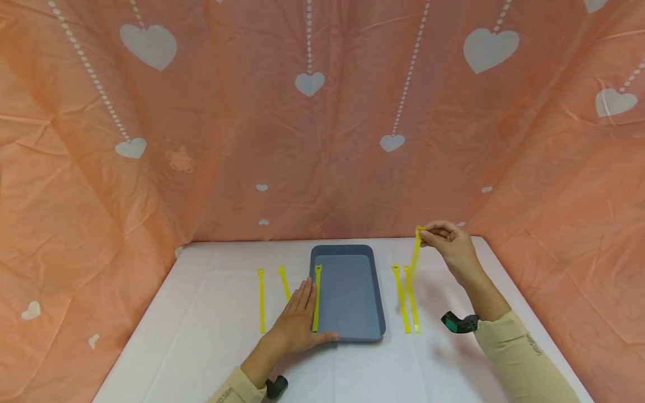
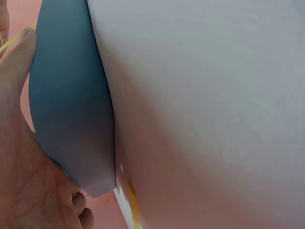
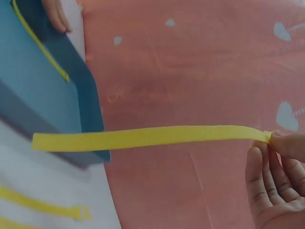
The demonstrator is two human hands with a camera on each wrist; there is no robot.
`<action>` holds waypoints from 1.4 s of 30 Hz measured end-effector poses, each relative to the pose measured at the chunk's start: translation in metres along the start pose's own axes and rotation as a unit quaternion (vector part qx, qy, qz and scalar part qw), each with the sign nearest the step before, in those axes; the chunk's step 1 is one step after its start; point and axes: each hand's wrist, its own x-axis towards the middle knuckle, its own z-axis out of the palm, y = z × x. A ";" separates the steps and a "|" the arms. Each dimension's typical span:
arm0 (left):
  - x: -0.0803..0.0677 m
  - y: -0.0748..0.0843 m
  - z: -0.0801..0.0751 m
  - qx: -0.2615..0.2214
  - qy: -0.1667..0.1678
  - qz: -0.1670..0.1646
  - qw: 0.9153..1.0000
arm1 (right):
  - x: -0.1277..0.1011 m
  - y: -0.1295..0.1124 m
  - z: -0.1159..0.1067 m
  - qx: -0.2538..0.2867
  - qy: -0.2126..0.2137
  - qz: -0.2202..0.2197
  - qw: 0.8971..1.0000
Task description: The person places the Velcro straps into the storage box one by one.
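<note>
Left hand [image 1: 297,316] lies flat, fingers spread, against the grey tray [image 1: 375,291] – one yellow strap [image 1: 317,296] inside, four on the table – right hand [image 1: 448,243] pinches a lifted strap [image 1: 415,257] beside it, so mostly undone.

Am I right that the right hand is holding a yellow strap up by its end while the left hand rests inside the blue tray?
Not quite: in the head view the left hand rests flat against the blue tray's outer left edge, not inside it. The right hand does pinch the yellow strap by its end.

Soft even light, faint shadows, blurry close-up wrist views
</note>
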 end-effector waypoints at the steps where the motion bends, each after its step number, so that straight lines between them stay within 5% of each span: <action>1: 0.000 0.000 0.000 0.001 0.000 0.000 1.000 | 0.000 -0.001 0.003 0.001 -0.003 0.000 1.000; 23: -0.001 0.001 -0.002 -0.007 -0.002 -0.002 1.000 | 0.002 0.018 0.071 0.038 -0.077 0.057 0.995; 42: -0.001 -0.001 0.001 -0.014 0.001 0.004 1.000 | 0.009 0.054 0.107 0.038 -0.090 0.105 0.990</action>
